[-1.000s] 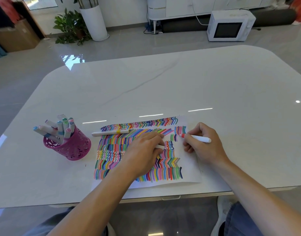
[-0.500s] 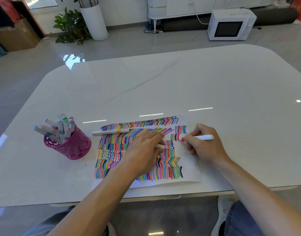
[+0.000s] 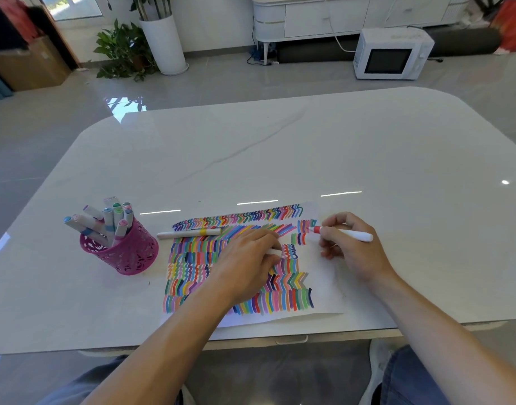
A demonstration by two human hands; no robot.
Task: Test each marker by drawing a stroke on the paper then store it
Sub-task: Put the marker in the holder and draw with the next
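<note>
Shifting upward: red marker (image 3: 353,234) in right hand (image 3: 354,254) | left hand (image 3: 245,264) (holding cap (image 3: 273,252)) unmoved

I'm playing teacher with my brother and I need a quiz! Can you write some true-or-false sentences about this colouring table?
1. The right hand holds a red-tipped marker. True.
2. The pink cup lies tipped over. False: it stands upright with markers inside.
3. The left hand rests on the paper, gripping a small white piece. True.
4. The microwave sits on the table. False: it stands on the floor beyond the table.
5. A yellow-banded marker lies by itself near the paper's top. True.
</note>
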